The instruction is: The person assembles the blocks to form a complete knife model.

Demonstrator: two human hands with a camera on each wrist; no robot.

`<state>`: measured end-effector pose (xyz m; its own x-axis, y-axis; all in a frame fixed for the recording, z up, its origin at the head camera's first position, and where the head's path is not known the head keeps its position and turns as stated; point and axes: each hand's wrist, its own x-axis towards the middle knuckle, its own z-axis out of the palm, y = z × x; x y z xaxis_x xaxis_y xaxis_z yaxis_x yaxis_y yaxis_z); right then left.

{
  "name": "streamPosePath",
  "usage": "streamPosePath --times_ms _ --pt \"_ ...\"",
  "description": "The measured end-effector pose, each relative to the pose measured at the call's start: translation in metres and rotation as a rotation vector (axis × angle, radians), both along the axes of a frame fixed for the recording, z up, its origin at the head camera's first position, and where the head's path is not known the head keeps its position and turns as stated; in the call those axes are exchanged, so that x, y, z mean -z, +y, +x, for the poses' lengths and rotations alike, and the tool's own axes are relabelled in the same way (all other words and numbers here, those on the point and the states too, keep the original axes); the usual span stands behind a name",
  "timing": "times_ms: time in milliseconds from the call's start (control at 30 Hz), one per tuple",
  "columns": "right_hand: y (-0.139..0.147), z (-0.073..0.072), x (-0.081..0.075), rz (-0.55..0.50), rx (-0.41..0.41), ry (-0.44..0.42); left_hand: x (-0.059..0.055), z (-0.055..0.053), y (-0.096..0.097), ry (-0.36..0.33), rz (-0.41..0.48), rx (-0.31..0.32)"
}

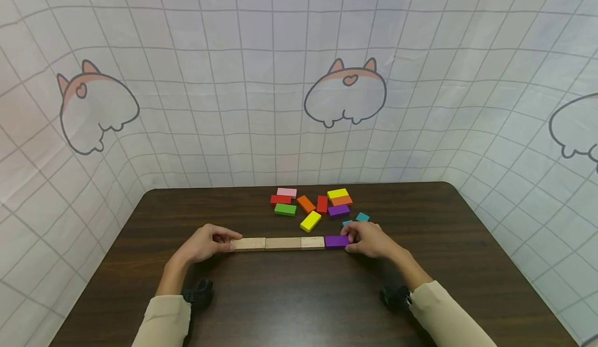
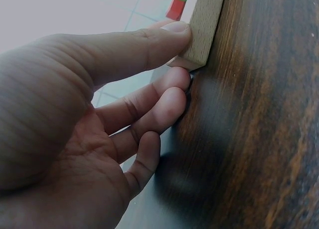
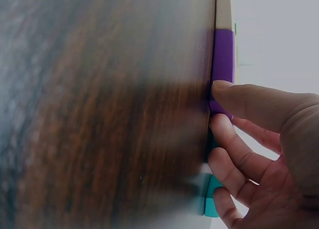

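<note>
- A pale backdrop [image 1: 224, 98], lined with a grey grid and printed with rounded, eared figures, stands behind and to both sides.
- The dark, wood-grained surface [image 1: 280, 295] carries every block.
- A cream left sleeve [image 1: 163, 318] and a cream right sleeve [image 1: 448, 313] reach in from the near edge.
- The left hand [image 1: 204, 243] is nearly closed at the thumb and forefinger, gripping the outer end of the left plain block [image 1: 249, 244]; its other fingers bend loosely, low beside the surface.
- The right hand [image 1: 369, 238] pinches the outer end of the purple end block [image 1: 335, 242], thumb on the near face, its lower fingers loosely bent.
- Between the hands runs one straight row, blocks end to end: the left plain block, the middle plain block [image 1: 283, 244], the shorter plain block [image 1: 312, 243] and the purple end block.
- Beyond the row lie loose blocks: a pink block [image 1: 287, 192] just behind a red block [image 1: 279, 199], a green block [image 1: 285, 210] in front, then one more red, two orange, two yellow and one purple.
- Smallest to the eye, two blue blocks [image 1: 362, 217] lie just beyond the right hand, one partly hidden by its fingers.
</note>
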<state>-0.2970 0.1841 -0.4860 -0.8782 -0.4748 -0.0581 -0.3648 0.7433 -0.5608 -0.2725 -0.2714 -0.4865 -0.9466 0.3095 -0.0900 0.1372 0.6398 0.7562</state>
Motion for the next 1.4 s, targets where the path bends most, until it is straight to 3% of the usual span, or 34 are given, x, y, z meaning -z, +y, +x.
streamPosePath --times_ms 600,833,1067,1400 --pt "-0.003 0.0 -0.001 0.009 -0.002 -0.002 0.0 0.001 0.0 -0.005 -0.007 -0.008" --pt "0.007 -0.002 -0.011 -0.054 -0.039 -0.055 0.0 0.0 -0.001 -0.002 -0.006 0.0" --pt "0.021 -0.026 -0.021 -0.112 0.03 -0.005 0.0 0.0 -0.001 0.002 -0.008 -0.004" --pt "0.025 -0.063 -0.008 -0.119 0.111 0.029 0.0 0.0 -0.001 0.004 -0.005 -0.003"
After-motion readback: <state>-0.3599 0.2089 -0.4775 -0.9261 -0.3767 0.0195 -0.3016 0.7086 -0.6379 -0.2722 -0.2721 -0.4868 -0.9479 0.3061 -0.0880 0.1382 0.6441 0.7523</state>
